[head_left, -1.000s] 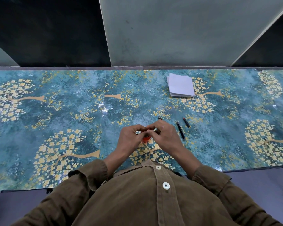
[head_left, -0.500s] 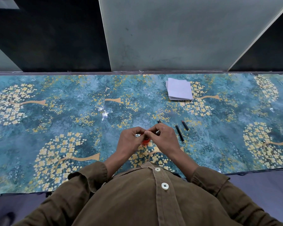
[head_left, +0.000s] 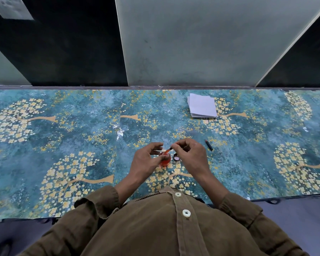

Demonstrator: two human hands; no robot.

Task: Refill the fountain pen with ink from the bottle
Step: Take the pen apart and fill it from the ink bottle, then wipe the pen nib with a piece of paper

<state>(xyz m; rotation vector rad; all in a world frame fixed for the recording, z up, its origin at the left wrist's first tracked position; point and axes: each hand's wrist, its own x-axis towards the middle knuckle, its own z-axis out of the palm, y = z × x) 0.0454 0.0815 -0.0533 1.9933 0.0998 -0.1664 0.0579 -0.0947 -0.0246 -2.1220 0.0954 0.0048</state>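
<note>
- Brown corduroy of my shirt (head_left: 161, 228) fills the near edge of the view, and both my forearms reach out from its sleeves over the table (head_left: 63, 145), which wears a glossy teal cover printed with yellow blossom trees.
- My left hand (head_left: 146, 161) curls round the small ink bottle (head_left: 165, 160), fingers on its left side and thumb near the top; the bottle stands upright on the table just ahead of me, its mouth uncovered, and shows red-orange ink through its wall.
- My right hand (head_left: 189, 154) pinches a thin pen part (head_left: 168, 150) between thumb and forefinger. Its long axis slants from upper right, at my fingertips, down to lower left, and its orange-tinted lower end points into the bottle's mouth. I cannot tell whether the tip touches the ink.
- Just to the right of the bottle, between it and my right hand, the bottle cap (head_left: 176, 157) lies on the table with its open side up.
- My right hand hides whatever lies on the table directly beyond it.
- Farther right and a little beyond my right hand, a short black pen piece (head_left: 208, 145) lies flat, apart from everything else, its long axis running from near right to far left.
- Well beyond that, near the far edge of the table, a small stack of white folded paper (head_left: 201, 105) lies flat.
- Behind the table rise dark and pale grey wall panels (head_left: 192, 43).
</note>
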